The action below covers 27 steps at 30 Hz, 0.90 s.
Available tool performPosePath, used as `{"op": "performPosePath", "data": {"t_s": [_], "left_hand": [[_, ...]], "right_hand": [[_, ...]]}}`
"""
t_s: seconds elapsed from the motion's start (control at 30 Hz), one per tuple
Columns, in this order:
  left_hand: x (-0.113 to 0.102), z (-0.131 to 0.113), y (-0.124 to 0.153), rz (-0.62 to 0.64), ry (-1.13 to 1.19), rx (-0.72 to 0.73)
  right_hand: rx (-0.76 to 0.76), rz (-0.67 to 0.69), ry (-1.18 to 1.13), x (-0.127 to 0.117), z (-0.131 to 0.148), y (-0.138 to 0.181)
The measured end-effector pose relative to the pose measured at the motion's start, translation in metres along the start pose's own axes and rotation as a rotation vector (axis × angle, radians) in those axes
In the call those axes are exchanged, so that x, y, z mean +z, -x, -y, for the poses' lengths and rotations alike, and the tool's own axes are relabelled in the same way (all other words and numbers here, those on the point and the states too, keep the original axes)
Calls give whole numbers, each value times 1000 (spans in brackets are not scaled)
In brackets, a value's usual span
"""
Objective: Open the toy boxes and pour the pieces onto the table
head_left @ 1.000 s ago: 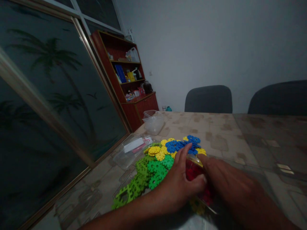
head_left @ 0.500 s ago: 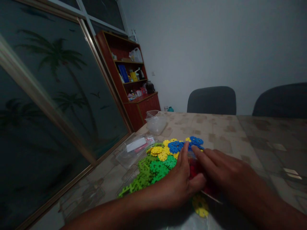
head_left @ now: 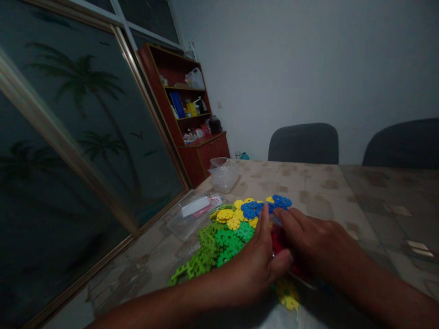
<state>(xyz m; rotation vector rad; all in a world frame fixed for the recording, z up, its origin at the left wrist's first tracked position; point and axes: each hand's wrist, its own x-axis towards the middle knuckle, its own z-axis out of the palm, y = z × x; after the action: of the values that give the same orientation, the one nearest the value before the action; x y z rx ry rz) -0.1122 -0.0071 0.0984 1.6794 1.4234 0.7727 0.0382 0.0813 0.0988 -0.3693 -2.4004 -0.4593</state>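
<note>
My left hand (head_left: 259,262) stands on its edge with fingers straight and thumb apart, along the left side of some red plastic pieces (head_left: 278,240). My right hand (head_left: 317,242) reaches over the same pieces from the right, fingers stretched forward, its underside hidden. A clear edge under the right hand looks like a plastic container (head_left: 307,284). Just past my fingertips lie blue snowflake-shaped discs (head_left: 252,209). Yellow discs (head_left: 225,215), green discs (head_left: 229,244) and olive-green discs (head_left: 202,256) heap up on the left. A yellow disc (head_left: 288,294) lies below my hands.
A patterned table (head_left: 308,185) bears a clear bowl-like container (head_left: 224,176) at the far side. To the left lies a flat clear lid or tray (head_left: 180,224) with a white-and-pink packet (head_left: 200,206). Grey chairs (head_left: 303,141) stand behind the table, a wooden cabinet (head_left: 202,151) at the back.
My right hand has shifted slightly, its knuckles a little higher. The left hand stays nearly in place beside the red pieces, and the disc heaps look the same.
</note>
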Motion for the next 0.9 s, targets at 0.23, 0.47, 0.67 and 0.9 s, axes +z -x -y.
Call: {"op": "performPosePath", "data": {"t_s": [0.23,0.47,0.67,0.9], "left_hand": [[4,-2,2,-118,16,100],[3,7,-5,-33,462,-18],[-1,9,-12,93,567,-66],[6,4,-6,-72,414,-76]], "right_hand": [[-110,32,-92,-5,-2,-18],[-124,60,-57,-8,-5,-19],[-213,-89,-84,-22,1,1],[-76,-114,-42,-28,1,28]]}}
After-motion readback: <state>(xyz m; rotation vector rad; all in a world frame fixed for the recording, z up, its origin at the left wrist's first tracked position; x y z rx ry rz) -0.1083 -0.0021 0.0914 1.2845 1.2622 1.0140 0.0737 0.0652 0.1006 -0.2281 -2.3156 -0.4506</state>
